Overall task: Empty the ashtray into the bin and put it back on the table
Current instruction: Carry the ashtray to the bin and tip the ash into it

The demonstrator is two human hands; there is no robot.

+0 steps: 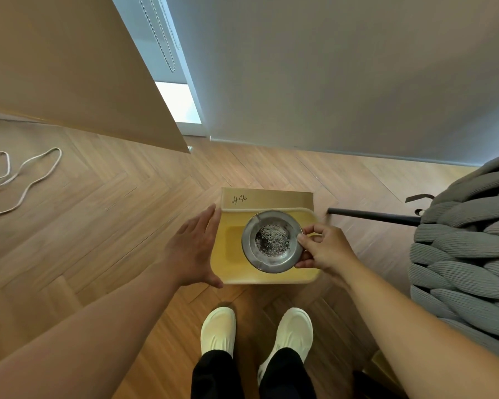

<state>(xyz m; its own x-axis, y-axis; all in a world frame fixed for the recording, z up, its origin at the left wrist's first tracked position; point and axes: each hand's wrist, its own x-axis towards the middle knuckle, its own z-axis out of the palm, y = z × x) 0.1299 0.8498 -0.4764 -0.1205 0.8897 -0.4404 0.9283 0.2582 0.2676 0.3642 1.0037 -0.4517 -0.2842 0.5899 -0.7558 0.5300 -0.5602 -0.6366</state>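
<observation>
The herringbone wood floor [98,226] fills most of the view, with a pale roller blind [343,76] hanging to it at the back and a chunky grey knitted throw [467,249] bulging in at the right. A loose cord [26,180] lies on the floor at the far left. Directly ahead of the person's 2 white shoes [218,329] stands the yellow bin [228,272], open-topped, its inside looking bare where it shows. A cardboard panel [271,198] stands at its far edge, hand-marked "#46" in black pen; no other writing is readable.

The left hand [193,249] is spread flat, fingers released, right at the bin's left wall, though whether it touches I cannot tell. The right hand [326,249] pinches the right rim of the round metal ashtray [272,241], thumb on top and fingers curled below, holding it level above the bin's mouth. Grey ash [271,240] sits heaped in the ashtray's bowl, so nothing appears tipped out yet.

The step in hand looks like the carry-over finishing and the dump about to begin. The next move likely calls for rolling the right wrist so the ashtray tips well inside the bin's walls, low enough that fine ash does not drift onto the floor. No desk is in view for the return.
</observation>
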